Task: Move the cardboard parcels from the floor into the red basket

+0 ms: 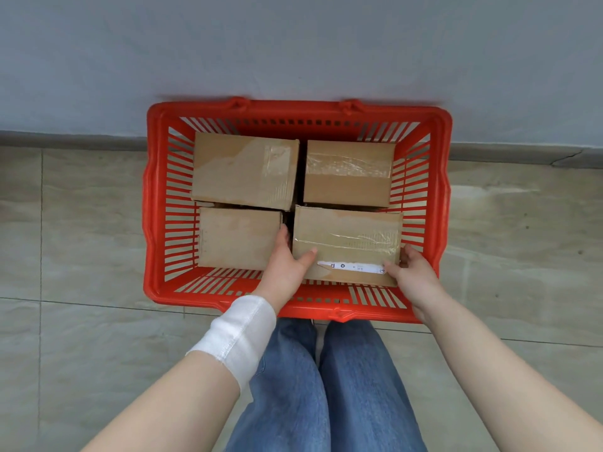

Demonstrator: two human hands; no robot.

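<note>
You've got the taped brown cardboard parcel with the white label strip (pixel 347 246) clamped between both hands, sitting in the basket's near-right slot, roughly 5 o'clock from the basket's middle. Your left hand (pixel 287 262) is on its left end at about 9 o'clock from the box, thumb lying over the top face and the other fingers tucked down into the gap beside the neighbouring box. Your right hand (pixel 412 269) is wrapped on the near-right corner, around 4 o'clock, thumb touching the label end.

My read on handling: it's a stiff corrugated box, probably light since you hold it by the ends with no obvious strain. The clear tape across the top looks slick, so keep your grip on bare cardboard at the ends, not on the tape. Corners look a bit scuffed, so no need to squeeze hard.

The red slatted plastic basket (pixel 153 223) is on the tiled floor against the wall, dead ahead at 12 o'clock from your knees. Three other plain cardboard parcels already fill the rest: far left (pixel 244 171), far right (pixel 347 172), near left (pixel 238 238). Whether the box in your hands is fully seated on the bottom I can't tell; its top looks a bit higher than the near-left one. No parcels show on the floor around the basket, so this looks like the last one.
</note>
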